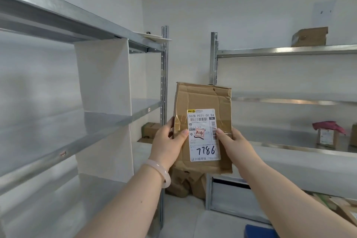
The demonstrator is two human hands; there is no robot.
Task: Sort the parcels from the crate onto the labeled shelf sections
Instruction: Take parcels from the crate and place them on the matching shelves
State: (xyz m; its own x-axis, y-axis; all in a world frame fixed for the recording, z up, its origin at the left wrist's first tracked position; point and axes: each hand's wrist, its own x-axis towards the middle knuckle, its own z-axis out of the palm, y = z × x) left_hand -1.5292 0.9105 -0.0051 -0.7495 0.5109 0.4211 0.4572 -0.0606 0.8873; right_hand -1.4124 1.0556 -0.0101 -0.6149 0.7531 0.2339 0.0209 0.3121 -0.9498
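A flat brown cardboard parcel (202, 96) stands upright in mid-air, between the left shelf unit (58, 19) and the right shelf unit (289, 51); the left hand (167, 139) grips its left edge, thumb on the front; the right hand (234, 141) grips its right edge, thumb on the white label (204, 152) marked "7786"; a pale bangle (160, 172) circles the left wrist; far right, a brown box (311, 36) sits on the top shelf, a pink-topped parcel (326, 133) lower down.

Brown parcel (201, 100), white label (203, 137) with black "7786", grey shelves (286, 51)
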